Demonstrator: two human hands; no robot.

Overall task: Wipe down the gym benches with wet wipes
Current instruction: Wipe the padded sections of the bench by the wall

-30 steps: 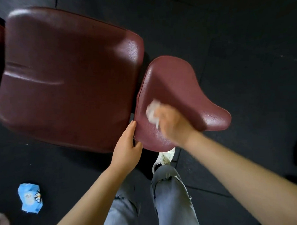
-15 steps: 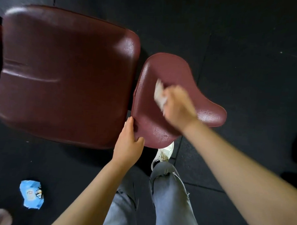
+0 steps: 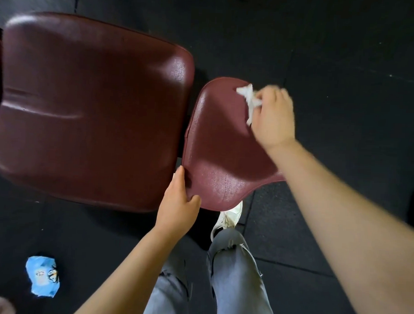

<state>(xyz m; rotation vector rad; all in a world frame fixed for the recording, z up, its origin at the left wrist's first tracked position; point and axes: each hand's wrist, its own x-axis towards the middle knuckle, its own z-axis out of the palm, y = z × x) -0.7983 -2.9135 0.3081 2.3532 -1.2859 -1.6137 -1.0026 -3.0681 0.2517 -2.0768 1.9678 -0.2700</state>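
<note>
Dark rubber floor [image 3: 336, 55] under maroon bench [image 3: 92, 109]. My right hand [image 3: 273, 117] clutches wet wipe [image 3: 249, 99] at far edge of small seat pad [image 3: 222, 155]. My left hand [image 3: 177, 207] grips pad's near edge. Blue wipes packet [image 3: 43, 279] on floor, lower left.

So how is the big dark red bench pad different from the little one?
The big dark red vinyl bench pad is squarish; the small dark red seat pad tapers to a point. Only the small pad is being wiped and held. Both are shiny dark red vinyl.
</note>
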